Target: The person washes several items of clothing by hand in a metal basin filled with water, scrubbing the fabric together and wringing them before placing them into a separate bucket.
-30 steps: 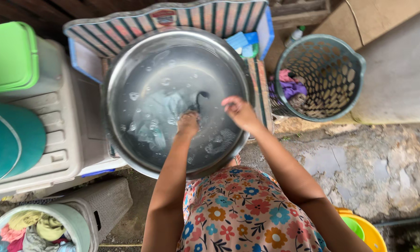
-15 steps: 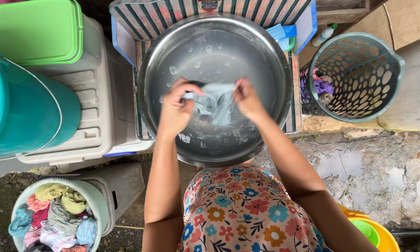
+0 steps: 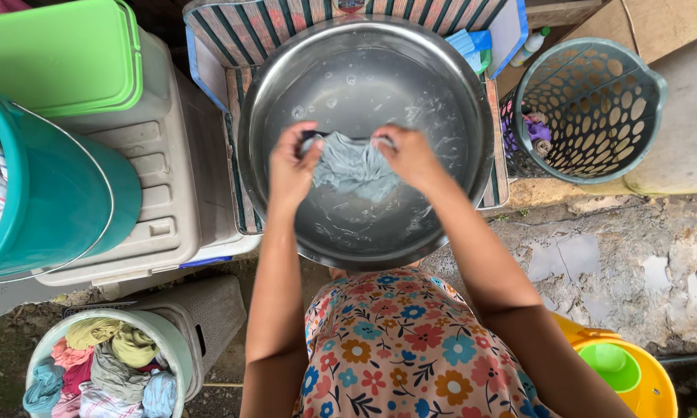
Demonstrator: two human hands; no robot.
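A wide metal basin (image 3: 472, 93) with soapy water stands in front of me on a striped surface (image 3: 286, 31). Above the water hangs a wet grey-blue cloth (image 3: 354, 168), stretched between both hands. My left hand (image 3: 292, 166) grips its left top corner. My right hand (image 3: 407, 155) grips its right top corner. The cloth's lower part droops toward the water.
A grey perforated basket (image 3: 596, 108) with a few clothes stands right of the basin. A teal bucket (image 3: 46, 201) and a green lidded box (image 3: 62, 54) rest on a grey bin at left. A pale bucket of laundry (image 3: 104, 364) is bottom left, a yellow tub (image 3: 635, 371) bottom right.
One second ago my hands were down in the water at the cloth. Both hands have since taken hold of it, lifted it clear and spread it wider.
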